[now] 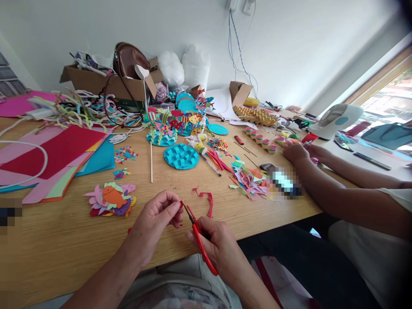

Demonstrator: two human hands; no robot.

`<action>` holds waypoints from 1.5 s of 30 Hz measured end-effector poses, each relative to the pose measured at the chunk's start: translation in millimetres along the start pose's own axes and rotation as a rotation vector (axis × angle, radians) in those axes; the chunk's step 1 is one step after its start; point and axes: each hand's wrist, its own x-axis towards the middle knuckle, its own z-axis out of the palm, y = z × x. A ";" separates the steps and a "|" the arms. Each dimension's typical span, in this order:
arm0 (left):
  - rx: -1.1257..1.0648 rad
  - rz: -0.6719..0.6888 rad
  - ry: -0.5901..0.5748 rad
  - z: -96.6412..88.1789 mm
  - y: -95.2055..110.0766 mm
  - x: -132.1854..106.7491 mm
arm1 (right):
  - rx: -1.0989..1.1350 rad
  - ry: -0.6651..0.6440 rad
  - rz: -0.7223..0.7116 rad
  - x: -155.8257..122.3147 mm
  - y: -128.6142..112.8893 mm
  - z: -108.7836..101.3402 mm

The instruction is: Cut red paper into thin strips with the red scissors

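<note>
My right hand (pixel 215 243) is closed round red-handled scissors (pixel 198 238), blades pointing up and left. My left hand (pixel 158 216) pinches a small red paper piece (pixel 181 204) right at the blade tips, above the front edge of the wooden table (pixel 64 253). A curled red paper strip (pixel 206 199) lies on the table just beyond the scissors. A pile of cut paper fish shapes (pixel 112 199) lies to the left of my left hand.
Coloured paper sheets (pixel 61 156) lie at the left, a blue scalloped paper disc (pixel 181 156) and paper scraps (pixel 249 179) in the middle. Cardboard boxes (pixel 109 83) and clutter line the back. Another person's arms (pixel 325 171) reach over the table at the right.
</note>
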 end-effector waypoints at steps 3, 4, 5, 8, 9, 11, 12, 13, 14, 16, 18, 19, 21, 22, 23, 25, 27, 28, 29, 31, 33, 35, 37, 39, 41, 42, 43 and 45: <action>-0.030 0.009 -0.003 0.4 0.2 0.0 | -0.006 0.000 -0.001 0.4 0.9 0.4; -0.046 0.009 -0.001 0.6 0.3 0.2 | -0.006 0.001 0.000 0.4 1.0 0.6; -0.064 0.006 0.001 0.8 0.3 0.4 | -0.003 0.003 0.004 0.2 0.9 0.9; -0.113 -0.004 0.001 1.2 0.2 0.5 | 0.000 -0.004 0.014 -0.8 -2.0 1.3; -0.127 -0.012 -0.001 1.4 0.1 0.2 | 0.001 -0.015 0.019 -1.1 -3.7 1.2; -0.152 -0.043 -0.009 2.1 -0.3 -0.9 | 0.004 -0.034 0.033 -1.3 -7.5 0.6; -0.166 -0.060 -0.013 2.6 -0.5 -1.6 | 0.007 -0.042 0.042 -1.2 -9.1 0.2; -0.179 -0.078 -0.018 3.2 -0.8 -2.3 | 0.011 -0.046 0.050 -0.9 -10.4 -0.3; -0.189 -0.091 -0.024 3.8 -0.9 -3.0 | 0.014 -0.045 0.053 -0.6 -11.2 -0.6; -0.197 -0.103 -0.033 4.8 -1.1 -3.9 | 0.020 -0.037 0.049 0.1 -11.3 -1.1; -0.190 -0.101 -0.040 5.1 -1.1 -4.1 | 0.034 -0.029 0.036 0.5 -9.9 -1.2; -0.182 -0.096 -0.043 5.0 -1.0 -3.9 | 0.039 -0.025 0.030 0.6 -9.0 -1.1; -0.161 -0.086 -0.043 4.5 -1.1 -3.1 | 0.043 -0.017 0.025 0.5 -7.5 -0.9; -0.149 -0.082 -0.042 4.2 -1.1 -2.5 | 0.041 -0.013 0.023 0.4 -6.8 -0.8; -0.140 -0.079 -0.039 3.8 -1.2 -2.0 | 0.037 -0.011 0.022 0.3 -6.3 -0.7; -0.128 -0.074 -0.030 3.0 -1.3 -1.1 | 0.026 -0.015 0.020 -0.2 -5.4 -0.7; -0.123 -0.073 -0.021 2.2 -1.1 -0.8 | 0.012 -0.022 0.017 -0.9 -4.5 -0.9; -0.123 -0.072 -0.017 1.9 -0.8 -0.9 | 0.005 -0.023 0.017 -1.3 -4.1 -1.2; -0.122 -0.072 -0.015 1.5 -0.5 -0.9 | -0.002 -0.022 0.019 -1.6 -3.9 -1.5; -0.121 -0.075 -0.016 1.1 0.4 -1.0 | -0.012 -0.021 0.022 -1.9 -3.8 -2.4; -0.117 -0.079 -0.018 0.7 1.2 -1.0 | -0.018 -0.024 0.023 -1.8 -4.3 -3.4; -0.112 -0.073 -0.009 0.2 1.8 -0.9 | -0.024 -0.029 0.021 -1.3 -4.8 -4.1; -0.110 -0.064 0.007 -0.6 2.0 -0.9 | -0.031 -0.031 0.019 -0.9 -4.7 -4.2; -0.110 -0.058 0.018 -1.4 2.0 -1.1 | -0.035 -0.024 0.015 -0.5 -3.9 -3.3; -0.108 -0.053 0.023 -1.8 1.7 -1.3 | -0.034 -0.013 0.014 -0.4 -2.7 -1.8; -0.104 -0.048 0.025 -1.6 1.3 -1.5 | -0.032 -0.008 0.015 -0.3 -2.2 -1.1; -0.097 -0.046 0.026 -1.2 0.9 -1.5 | -0.028 -0.005 0.016 -0.3 -1.8 -0.6; -0.073 -0.048 0.022 0.0 -0.2 -1.6 | -0.020 -0.002 0.013 -0.2 -1.7 0.1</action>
